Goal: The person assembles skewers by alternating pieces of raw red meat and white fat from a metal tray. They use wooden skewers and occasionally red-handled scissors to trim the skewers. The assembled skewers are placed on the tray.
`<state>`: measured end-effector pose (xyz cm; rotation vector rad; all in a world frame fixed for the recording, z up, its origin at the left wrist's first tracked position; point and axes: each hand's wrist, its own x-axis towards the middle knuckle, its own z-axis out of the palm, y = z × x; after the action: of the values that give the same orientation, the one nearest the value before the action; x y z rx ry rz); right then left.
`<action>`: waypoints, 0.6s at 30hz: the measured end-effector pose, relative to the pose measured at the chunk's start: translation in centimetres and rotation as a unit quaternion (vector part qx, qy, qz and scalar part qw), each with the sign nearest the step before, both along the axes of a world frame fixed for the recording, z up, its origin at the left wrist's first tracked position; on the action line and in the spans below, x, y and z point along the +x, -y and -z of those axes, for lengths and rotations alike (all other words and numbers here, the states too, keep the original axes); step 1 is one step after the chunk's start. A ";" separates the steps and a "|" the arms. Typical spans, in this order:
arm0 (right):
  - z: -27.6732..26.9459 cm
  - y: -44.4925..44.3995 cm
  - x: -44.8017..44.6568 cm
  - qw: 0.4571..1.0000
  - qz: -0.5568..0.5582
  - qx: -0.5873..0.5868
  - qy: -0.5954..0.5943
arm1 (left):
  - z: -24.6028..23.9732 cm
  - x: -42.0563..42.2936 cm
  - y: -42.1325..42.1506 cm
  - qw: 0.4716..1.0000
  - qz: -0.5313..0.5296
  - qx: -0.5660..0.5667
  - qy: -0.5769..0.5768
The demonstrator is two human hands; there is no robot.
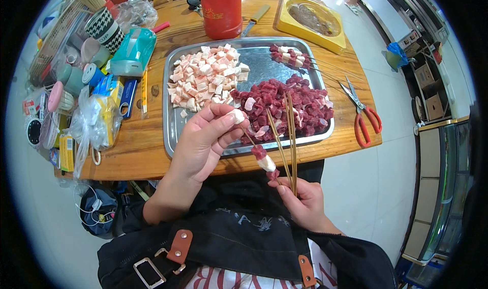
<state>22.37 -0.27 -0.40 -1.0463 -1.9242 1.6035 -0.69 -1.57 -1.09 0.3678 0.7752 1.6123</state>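
My left hand (207, 136) pinches a white fat cube (236, 116) at the tip of a skewer. Below it on that skewer sit a red meat cube (259, 152), a white fat piece (266, 164) and another red piece. In my right hand (303, 201) are this skewer's lower end and several bare bamboo skewers (291, 136). Both hands are at the near edge of a metal tray (166, 98). Piled in the tray are pale fat cubes (207, 75) at the left and dark red meat cubes (293, 106) at the right. Loaded skewers (290, 57) rest at its upper right corner.
Red-handled scissors (360, 111) lie right of the tray. Behind it are a knife (256, 20), a red container (221, 12) of sticks and a yellow tray (314, 20). At left stand a patterned cup (105, 31), a teal packet (133, 52) and a plastic bag (95, 117).
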 end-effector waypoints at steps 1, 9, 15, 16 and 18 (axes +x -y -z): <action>0.0 0.1 0.0 1.000 0.002 0.001 0.002 | -0.1 0.1 0.0 1.000 -0.002 -0.001 -0.002; 0.1 0.3 0.0 1.000 0.000 0.003 -0.004 | -0.1 0.9 0.4 0.999 0.034 -0.018 0.008; 0.0 0.4 -0.1 1.000 0.007 0.008 -0.017 | 0.5 2.6 0.7 0.997 0.063 -0.033 -0.010; 0.0 0.4 -0.1 1.000 0.008 0.006 -0.015 | 0.6 2.6 0.9 0.996 0.072 -0.052 -0.026; 0.0 0.3 -0.1 1.000 0.009 0.002 -0.018 | 0.4 2.4 1.0 0.994 0.082 -0.057 -0.041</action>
<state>22.31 -0.60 -0.42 -1.0229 -1.8875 1.5970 1.72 -2.53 -1.50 0.4078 0.8721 1.3998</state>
